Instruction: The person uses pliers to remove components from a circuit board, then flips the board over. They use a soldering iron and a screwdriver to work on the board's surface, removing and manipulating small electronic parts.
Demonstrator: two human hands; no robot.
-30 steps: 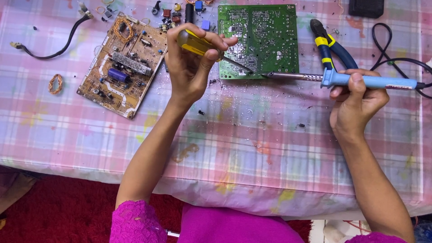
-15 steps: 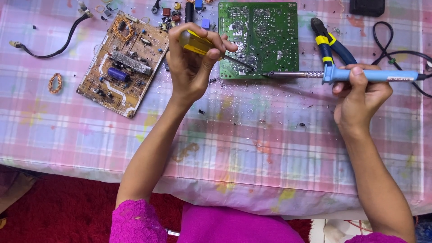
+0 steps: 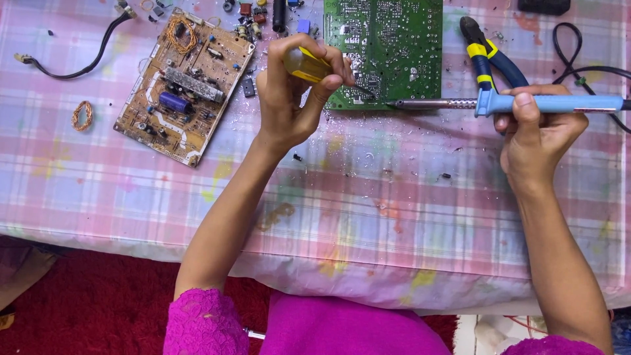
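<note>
A desk (image 3: 394, 217) draped in a pink plaid, paint-stained cloth fills most of the frame; red carpet (image 3: 85, 302) is seen at the lower left. At upper centre a green circuit board (image 3: 394, 46) lies flat. The left hand (image 3: 292, 98) is closed in a grip around a yellow-handled screwdriver (image 3: 309, 66), its tip set on the board's lower edge. The right hand (image 3: 536, 131) is wrapped around a blue soldering iron (image 3: 552, 103), whose tip is held at that same edge. A brown circuit board (image 3: 184, 92) is seen at upper left, blue-and-yellow pliers (image 3: 490, 59) at upper right.

Pink plaid tablecloth (image 3: 131, 197), red carpet (image 3: 98, 302) beneath.
</note>
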